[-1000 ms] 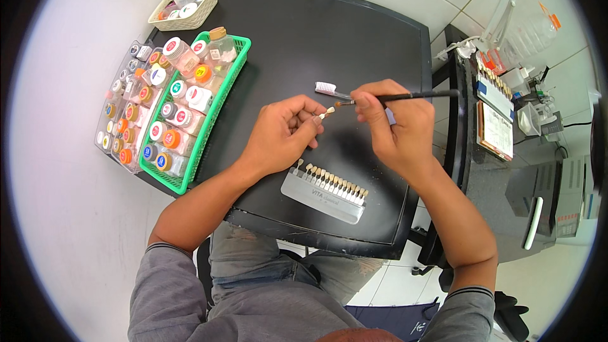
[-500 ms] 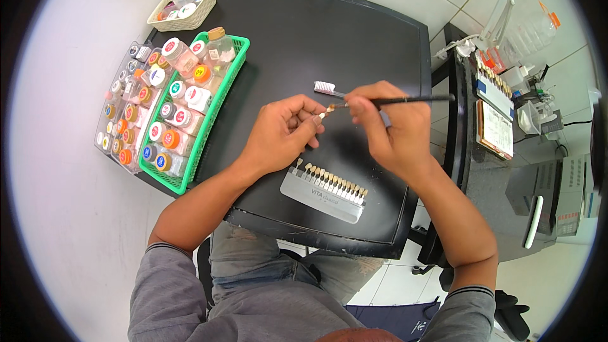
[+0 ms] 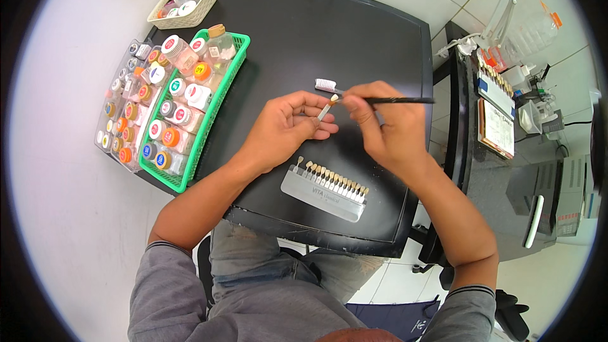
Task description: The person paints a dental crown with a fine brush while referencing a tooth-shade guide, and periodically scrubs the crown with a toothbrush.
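Note:
Between the thumb and fingers of my left hand (image 3: 278,125) is a tooth shade tab (image 3: 325,112), a small tooth-shaped tip on a pale stem. My right hand (image 3: 396,128) pinches a thin brush (image 3: 408,100) with a dark handle, lying nearly level. The brush's tip meets or nearly meets the tooth-shaped end; contact is too small to tell. Just beyond the hands lies a toothbrush (image 3: 325,85), bristles to the left, its handle partly behind my right hand. Closer to me a grey shade guide holder (image 3: 322,197) rests on the black table (image 3: 316,31) with a row of tabs.
On the left stands a green basket (image 3: 219,102) full of small jars, beside a clear container (image 3: 101,120) of more bottles. A cream basket (image 3: 201,16) sits at the far left corner. To the right, a dark side desk holds a notebook (image 3: 496,130) and another shade guide (image 3: 496,92).
My left hand has turned the tab more upright, so its stem shows, and its fingers have opened out a little. The brush has shifted slightly left.

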The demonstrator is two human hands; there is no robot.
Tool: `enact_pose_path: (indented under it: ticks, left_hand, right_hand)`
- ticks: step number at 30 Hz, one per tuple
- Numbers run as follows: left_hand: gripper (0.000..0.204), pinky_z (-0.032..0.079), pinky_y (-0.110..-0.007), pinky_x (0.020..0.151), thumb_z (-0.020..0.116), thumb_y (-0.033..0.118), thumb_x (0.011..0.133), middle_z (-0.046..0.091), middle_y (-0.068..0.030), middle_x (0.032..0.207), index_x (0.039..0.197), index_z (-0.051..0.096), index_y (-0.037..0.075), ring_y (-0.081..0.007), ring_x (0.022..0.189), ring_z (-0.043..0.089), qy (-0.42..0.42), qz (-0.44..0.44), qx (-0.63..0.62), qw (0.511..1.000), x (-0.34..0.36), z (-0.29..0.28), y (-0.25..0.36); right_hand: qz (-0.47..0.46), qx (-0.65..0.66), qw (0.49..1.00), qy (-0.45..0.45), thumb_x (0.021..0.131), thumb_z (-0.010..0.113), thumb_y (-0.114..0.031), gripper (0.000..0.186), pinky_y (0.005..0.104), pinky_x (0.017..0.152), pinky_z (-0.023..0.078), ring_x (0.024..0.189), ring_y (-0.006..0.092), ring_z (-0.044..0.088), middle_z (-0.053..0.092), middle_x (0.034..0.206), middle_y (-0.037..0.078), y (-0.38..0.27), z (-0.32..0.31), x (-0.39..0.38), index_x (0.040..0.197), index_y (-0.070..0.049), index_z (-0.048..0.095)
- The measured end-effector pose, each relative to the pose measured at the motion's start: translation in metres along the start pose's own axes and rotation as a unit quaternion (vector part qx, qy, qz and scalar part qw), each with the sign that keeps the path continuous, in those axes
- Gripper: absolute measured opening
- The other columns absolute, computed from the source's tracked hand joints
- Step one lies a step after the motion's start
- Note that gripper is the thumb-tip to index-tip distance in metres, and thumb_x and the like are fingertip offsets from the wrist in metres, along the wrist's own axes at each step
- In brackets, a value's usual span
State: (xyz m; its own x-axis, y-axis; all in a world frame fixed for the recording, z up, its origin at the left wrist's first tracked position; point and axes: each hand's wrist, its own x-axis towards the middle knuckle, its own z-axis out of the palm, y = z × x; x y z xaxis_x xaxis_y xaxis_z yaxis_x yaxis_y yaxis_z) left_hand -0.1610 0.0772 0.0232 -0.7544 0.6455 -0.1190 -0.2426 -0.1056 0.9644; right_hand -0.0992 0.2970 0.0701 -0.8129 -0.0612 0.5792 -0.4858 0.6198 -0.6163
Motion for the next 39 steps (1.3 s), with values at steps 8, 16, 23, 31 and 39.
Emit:
enact_pose_path:
  ticks: [8,16,23,31,39]
  left_hand:
    - [0.029,0.065,-0.032,0.096,0.064,-0.001,0.110,0.077,-0.0145,0.124,0.139,0.066,-0.005,-0.0227,0.114,0.080,0.036,0.023,0.045,0.998,0.000,-0.001,0.003]
    - [0.022,0.063,-0.031,0.083,0.066,0.004,0.109,0.077,-0.0144,0.119,0.130,0.068,-0.003,-0.0225,0.103,0.081,0.141,0.127,0.089,0.978,-0.056,0.002,0.039]
    - [0.014,0.062,-0.048,0.103,0.077,-0.004,0.087,0.080,-0.0138,0.128,0.096,0.073,0.005,-0.0369,0.128,0.076,-0.027,0.235,0.415,0.878,-0.152,0.005,-0.009]
    - [0.013,0.053,-0.055,0.123,0.074,-0.003,0.087,0.078,-0.0130,0.137,0.095,0.069,0.005,-0.0351,0.142,0.068,-0.039,0.219,0.465,0.857,-0.151,0.014,-0.022]
    - [0.014,0.054,-0.054,0.122,0.075,-0.004,0.085,0.079,-0.0122,0.137,0.094,0.069,0.005,-0.0325,0.141,0.070,-0.024,0.221,0.475,0.851,-0.152,0.015,-0.028]
  right_hand:
    - [0.022,0.017,1.000,-0.011,0.107,0.074,-0.010,0.016,0.0341,0.068,0.058,0.074,0.0253,0.076,0.080,0.093,0.013,-0.001,-0.003,0.000,0.101,0.003,0.081]
    - [0.227,0.214,0.939,-0.142,0.111,0.074,-0.017,0.020,0.0275,0.064,0.054,0.069,0.0090,0.069,0.072,0.077,0.005,-0.007,0.012,-0.018,0.105,0.002,0.076]
    - [0.133,0.179,0.956,-0.190,0.108,0.078,-0.016,0.017,0.0296,0.061,0.052,0.065,0.0118,0.068,0.074,0.076,0.007,-0.021,0.022,-0.020,0.103,0.000,0.078]
    - [0.056,0.106,0.975,-0.188,0.101,0.082,-0.013,0.010,0.0355,0.062,0.054,0.065,0.0268,0.070,0.076,0.085,0.012,-0.025,0.032,-0.030,0.099,-0.003,0.080]
    - [0.030,0.095,0.980,-0.174,0.097,0.086,-0.011,0.011,0.0382,0.063,0.056,0.069,0.0297,0.073,0.078,0.090,0.011,-0.029,0.032,-0.027,0.097,-0.003,0.078]
